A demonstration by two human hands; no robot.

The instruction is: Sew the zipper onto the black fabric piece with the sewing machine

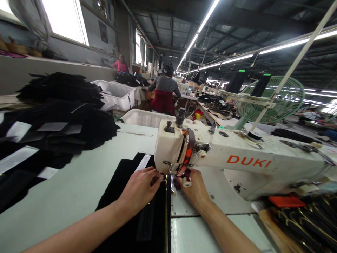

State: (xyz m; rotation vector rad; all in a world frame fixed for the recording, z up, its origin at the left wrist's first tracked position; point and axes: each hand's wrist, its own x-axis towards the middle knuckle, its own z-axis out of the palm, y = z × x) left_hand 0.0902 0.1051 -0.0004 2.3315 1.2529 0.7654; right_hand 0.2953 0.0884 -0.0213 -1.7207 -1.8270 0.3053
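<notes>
A black fabric piece [123, 182] lies under the head of a white sewing machine [210, 140] marked DUKI. Along its right edge runs a gold-toothed zipper [166, 207], and a white label strip [143, 162] lies near its top. My left hand [140, 186] rests over the fabric beside the needle area, thumb and fingers pinched together; what is between them is too small to tell. My right hand [195, 188] reaches in at the right of the presser foot, touching the machine by a small white knob [186, 182]. Its fingertips are hidden behind the machine parts.
Stacks of black fabric pieces [52, 119] with white labels cover the table's left. White plastic bins [116, 93] stand behind it. Bundled black pieces with gold zippers [310, 225] lie at lower right. Thread cones [235, 81] and a green fan [286, 100] stand behind the machine. A co-worker [165, 88] sits ahead.
</notes>
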